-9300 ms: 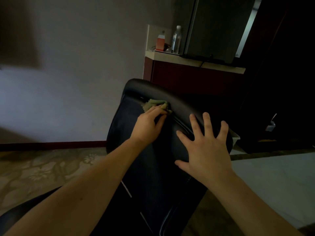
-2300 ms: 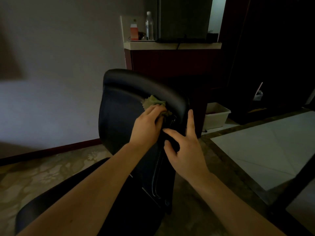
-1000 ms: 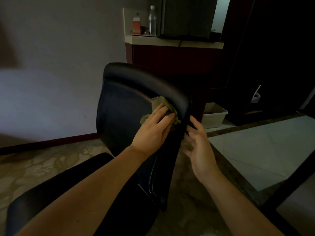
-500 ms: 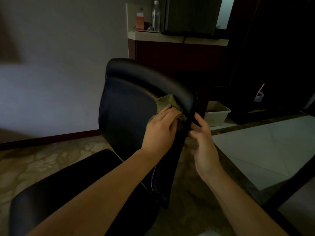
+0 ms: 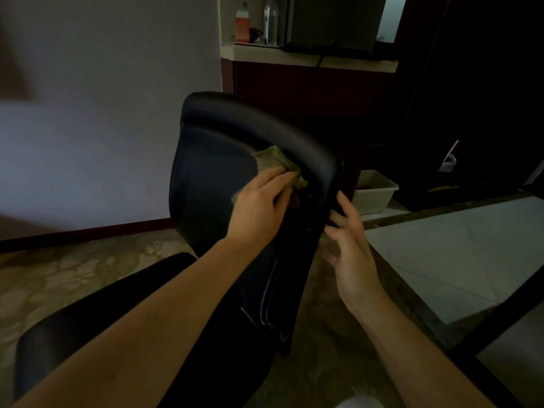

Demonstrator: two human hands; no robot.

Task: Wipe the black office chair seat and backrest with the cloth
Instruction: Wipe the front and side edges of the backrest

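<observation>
**A:** Where is the cloth?

**B:** The cloth point(image 5: 275, 161) is flat against the front of the backrest point(image 5: 206, 178). It sits high on the right side, just under the padded top roll.

**A:** What has it?

**B:** My left grip point(image 5: 259, 201). The fingers lie nearly straight over the cloth and press it to the panel rather than clenching it. I can't see my thumb.

**A:** And the other one?

**B:** My right grip point(image 5: 350, 248) is loose and spread, holding nothing. Its fingertips are at the backrest's right edge, either touching or just beside it; it's too dim to tell. I'd guess it is there to steady the chair.

**A:** Which way should the next stroke go?

**B:** The backrest stands tall and leans a little. From the cloth, almost all of its face lies down and to the left, so I'd pull along that long axis towards me. The seat point(image 5: 123, 301) lies lower left, passing under my left forearm, so the left grip is the nearer one for that too.

**A:** Any risk?

**B:** The chair might turn if my right side isn't bracing it.
</observation>
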